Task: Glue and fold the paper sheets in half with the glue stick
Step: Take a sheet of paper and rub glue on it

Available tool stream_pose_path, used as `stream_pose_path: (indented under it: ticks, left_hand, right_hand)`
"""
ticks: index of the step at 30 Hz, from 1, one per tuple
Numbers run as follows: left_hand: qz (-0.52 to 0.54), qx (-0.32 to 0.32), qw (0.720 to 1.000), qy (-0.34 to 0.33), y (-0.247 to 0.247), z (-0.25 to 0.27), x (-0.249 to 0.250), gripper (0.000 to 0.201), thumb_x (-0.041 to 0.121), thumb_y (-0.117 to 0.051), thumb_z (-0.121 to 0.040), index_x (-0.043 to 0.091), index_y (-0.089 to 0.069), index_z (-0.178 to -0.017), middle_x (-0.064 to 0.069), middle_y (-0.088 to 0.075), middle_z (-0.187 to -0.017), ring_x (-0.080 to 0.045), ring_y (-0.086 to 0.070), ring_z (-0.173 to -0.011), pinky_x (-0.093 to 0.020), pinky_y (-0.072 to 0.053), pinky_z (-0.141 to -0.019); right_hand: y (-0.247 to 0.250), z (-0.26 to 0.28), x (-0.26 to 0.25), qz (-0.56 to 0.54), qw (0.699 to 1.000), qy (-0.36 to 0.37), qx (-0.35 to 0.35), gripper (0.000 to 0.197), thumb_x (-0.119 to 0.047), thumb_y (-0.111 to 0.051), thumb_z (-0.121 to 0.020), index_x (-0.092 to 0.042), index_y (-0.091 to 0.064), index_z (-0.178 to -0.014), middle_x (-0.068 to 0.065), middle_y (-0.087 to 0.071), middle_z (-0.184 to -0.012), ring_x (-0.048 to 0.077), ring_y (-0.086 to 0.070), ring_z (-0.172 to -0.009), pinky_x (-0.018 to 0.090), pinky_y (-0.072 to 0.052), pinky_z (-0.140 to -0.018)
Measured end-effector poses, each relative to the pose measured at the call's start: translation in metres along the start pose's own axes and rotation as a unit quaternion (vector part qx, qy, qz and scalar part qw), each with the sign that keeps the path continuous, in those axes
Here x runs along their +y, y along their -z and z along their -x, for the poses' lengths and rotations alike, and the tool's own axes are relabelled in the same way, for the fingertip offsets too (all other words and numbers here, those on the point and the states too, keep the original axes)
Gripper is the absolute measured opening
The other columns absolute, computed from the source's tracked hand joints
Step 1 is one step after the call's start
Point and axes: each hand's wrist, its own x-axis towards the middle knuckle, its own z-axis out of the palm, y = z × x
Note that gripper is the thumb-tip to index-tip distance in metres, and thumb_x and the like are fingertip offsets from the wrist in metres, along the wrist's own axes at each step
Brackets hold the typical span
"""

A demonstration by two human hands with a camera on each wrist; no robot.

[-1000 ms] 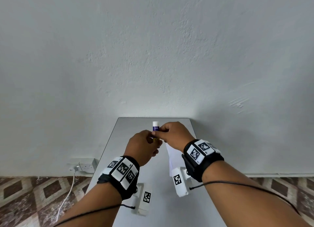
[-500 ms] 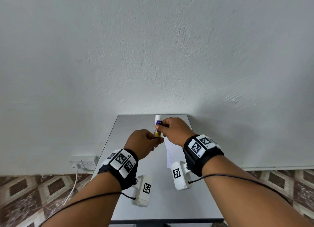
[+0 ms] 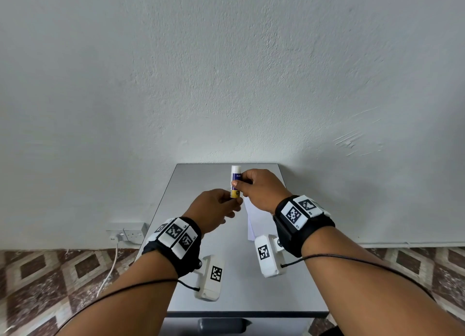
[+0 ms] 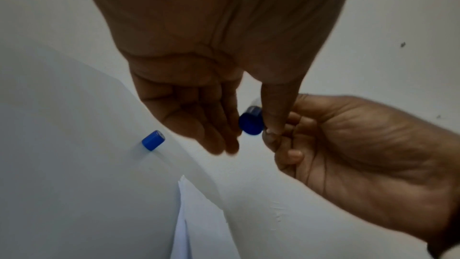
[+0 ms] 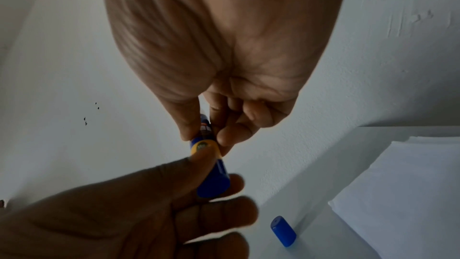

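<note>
A glue stick stands upright above the far end of the grey table, its white tip bare at the top. My right hand pinches its purple and yellow barrel. My left hand pinches the blue base knob between thumb and fingers from below. The stick's blue cap lies on its side on the table, also seen in the left wrist view as the cap. White paper sheets lie stacked on the table under my right hand, the stack just right of the cap.
The table stands against a white wall, with its front edge near me. A wall socket with a white cable sits low at the left. Patterned floor tiles show on both sides of the table.
Both hands and the glue stick have shifted slightly toward the wall. More of the stick now shows above my right hand. The table's front edge has come into view.
</note>
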Motion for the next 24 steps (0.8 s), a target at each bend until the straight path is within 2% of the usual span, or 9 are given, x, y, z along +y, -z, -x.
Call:
stream_pose_path:
  ticks: [2, 4, 7, 12, 14, 17, 19, 21, 24]
  left_hand:
    - [0.015, -0.023, 1.000, -0.014, 0.0018, 0.0024, 0.0027, 0.021, 0.038, -0.063, -0.094, 0.022, -0.072, -0.104, 0.009, -0.077, -0.094, -0.010, -0.071, -0.092, -0.034, -0.056, -0.085]
    - [-0.018, 0.011, 1.000, -0.022, 0.0030, -0.0005, 0.0021, 0.020, 0.039, -0.069, -0.088, 0.020, -0.073, -0.095, 0.007, -0.077, -0.087, -0.010, -0.071, -0.086, -0.033, -0.056, -0.080]
    - [-0.047, 0.061, 0.997, -0.004, 0.0021, -0.0040, -0.0004, 0.038, 0.050, -0.080, -0.074, 0.017, -0.069, -0.089, 0.003, -0.075, -0.078, -0.013, -0.071, -0.079, -0.033, -0.056, -0.075]
    - [0.016, -0.013, 1.000, -0.015, 0.0032, 0.0019, 0.0032, 0.020, 0.037, -0.065, -0.092, 0.020, -0.072, -0.101, 0.009, -0.077, -0.093, -0.009, -0.071, -0.089, -0.031, -0.056, -0.082]
    - [-0.008, 0.012, 1.000, -0.020, 0.0039, 0.0005, 0.0022, 0.019, 0.037, -0.070, -0.088, 0.019, -0.073, -0.095, 0.006, -0.077, -0.088, -0.011, -0.071, -0.086, -0.030, -0.055, -0.078]
    - [-0.034, 0.050, 0.998, -0.010, 0.0016, -0.0011, -0.0013, 0.035, 0.048, -0.077, -0.078, 0.018, -0.067, -0.094, 0.002, -0.075, -0.081, -0.014, -0.071, -0.081, -0.033, -0.057, -0.075]
    - [-0.029, 0.023, 0.999, -0.013, -0.0008, 0.0006, -0.0022, 0.033, 0.047, -0.071, -0.084, 0.019, -0.066, -0.100, 0.004, -0.075, -0.088, -0.010, -0.071, -0.084, -0.032, -0.057, -0.078]
    - [-0.013, -0.014, 1.000, -0.015, 0.0000, 0.0029, -0.0010, 0.024, 0.040, -0.063, -0.093, 0.019, -0.069, -0.105, 0.008, -0.076, -0.095, -0.008, -0.071, -0.089, -0.033, -0.057, -0.085]
    - [-0.029, 0.000, 0.999, -0.020, 0.0020, 0.0015, -0.0004, 0.021, 0.038, -0.067, -0.091, 0.018, -0.073, -0.095, 0.007, -0.077, -0.089, -0.009, -0.071, -0.086, -0.032, -0.056, -0.082]
  right_hand:
    - [0.0006, 0.0007, 0.0004, -0.003, 1.000, 0.002, -0.001, 0.028, -0.034, -0.060, -0.095, -0.014, -0.069, -0.113, 0.002, -0.071, -0.101, 0.018, -0.066, -0.093, 0.032, -0.051, -0.087]
    - [0.0004, 0.0011, 0.0003, -0.005, 1.000, 0.007, 0.001, 0.027, -0.034, -0.060, -0.095, -0.015, -0.069, -0.112, 0.001, -0.071, -0.100, 0.018, -0.066, -0.093, 0.032, -0.051, -0.086]
    - [-0.0005, 0.0015, -0.0008, -0.005, 1.000, 0.011, 0.002, 0.027, -0.034, -0.060, -0.095, -0.015, -0.069, -0.112, 0.000, -0.070, -0.099, 0.017, -0.066, -0.091, 0.030, -0.050, -0.083]
    - [0.0007, 0.0008, 0.0025, -0.004, 1.000, 0.009, 0.003, 0.026, -0.033, -0.061, -0.095, -0.014, -0.070, -0.112, -0.002, -0.069, -0.095, 0.016, -0.065, -0.090, 0.028, -0.049, -0.083]
    - [-0.0010, -0.0001, 0.0041, -0.010, 1.000, 0.009, 0.001, 0.026, -0.033, -0.061, -0.095, -0.014, -0.070, -0.111, -0.001, -0.070, -0.097, 0.017, -0.066, -0.091, 0.031, -0.051, -0.085]
    - [-0.0038, -0.0008, 0.0036, -0.012, 1.000, 0.012, 0.006, 0.025, -0.034, -0.061, -0.095, -0.016, -0.070, -0.110, -0.002, -0.070, -0.096, 0.016, -0.066, -0.089, 0.030, -0.051, -0.081]
    - [-0.0036, -0.0007, 0.0029, -0.010, 1.000, 0.017, 0.007, 0.025, -0.034, -0.060, -0.095, -0.016, -0.069, -0.110, -0.003, -0.069, -0.093, 0.014, -0.064, -0.086, 0.027, -0.049, -0.077]
    - [-0.0022, -0.0011, 0.0031, -0.009, 1.000, 0.019, 0.004, 0.025, -0.032, -0.060, -0.096, -0.014, -0.069, -0.111, -0.004, -0.067, -0.092, 0.014, -0.063, -0.085, 0.026, -0.048, -0.077]
    - [-0.0022, -0.0018, 0.0030, -0.007, 1.000, 0.020, 0.001, 0.026, -0.032, -0.059, -0.096, -0.013, -0.069, -0.111, -0.002, -0.068, -0.093, 0.016, -0.064, -0.087, 0.027, -0.048, -0.079]
